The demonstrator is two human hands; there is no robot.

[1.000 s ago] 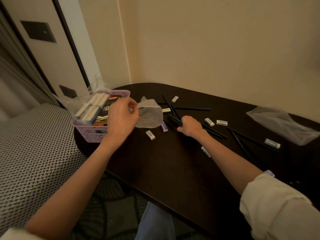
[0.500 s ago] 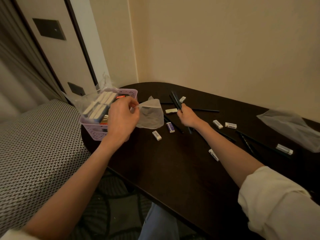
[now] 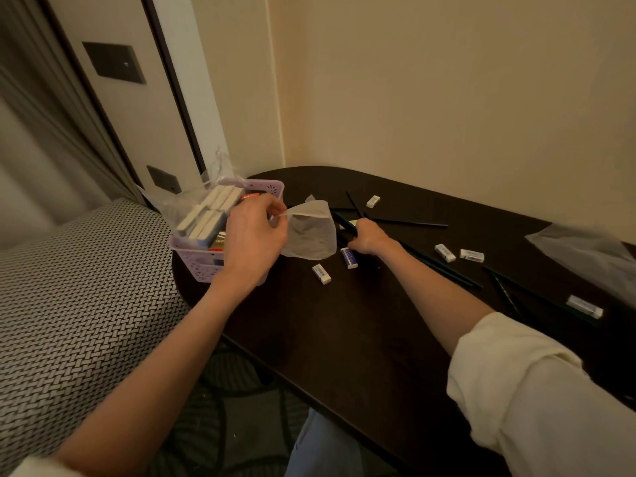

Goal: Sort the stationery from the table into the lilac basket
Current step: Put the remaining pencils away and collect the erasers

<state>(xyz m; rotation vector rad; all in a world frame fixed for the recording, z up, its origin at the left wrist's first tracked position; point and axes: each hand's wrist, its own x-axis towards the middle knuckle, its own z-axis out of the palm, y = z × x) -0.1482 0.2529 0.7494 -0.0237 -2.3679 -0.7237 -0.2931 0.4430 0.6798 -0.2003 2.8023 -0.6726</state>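
The lilac basket (image 3: 206, 270) stands at the table's left end, packed with white eraser boxes and a dark pack. My left hand (image 3: 253, 235) hovers beside it, pinching the rim of a small clear plastic bag (image 3: 311, 235) that hangs open over the table. My right hand (image 3: 370, 237) is closed around a bundle of dark pencils (image 3: 344, 220) whose tips point up and left toward the bag. Loose white erasers (image 3: 321, 273) lie near the bag and further right (image 3: 445, 252). More dark pencils (image 3: 409, 222) lie across the dark table (image 3: 344, 339).
A crumpled clear plastic bag (image 3: 585, 249) lies at the table's far right, with an eraser (image 3: 585, 306) in front of it. A woven-pattern seat (image 3: 69, 287) adjoins the table's left edge. The wall runs close behind the table.
My right hand lifted the pencil bundle off the table and carried it left, close to the bag's mouth. My left hand kept holding the bag beside the basket.
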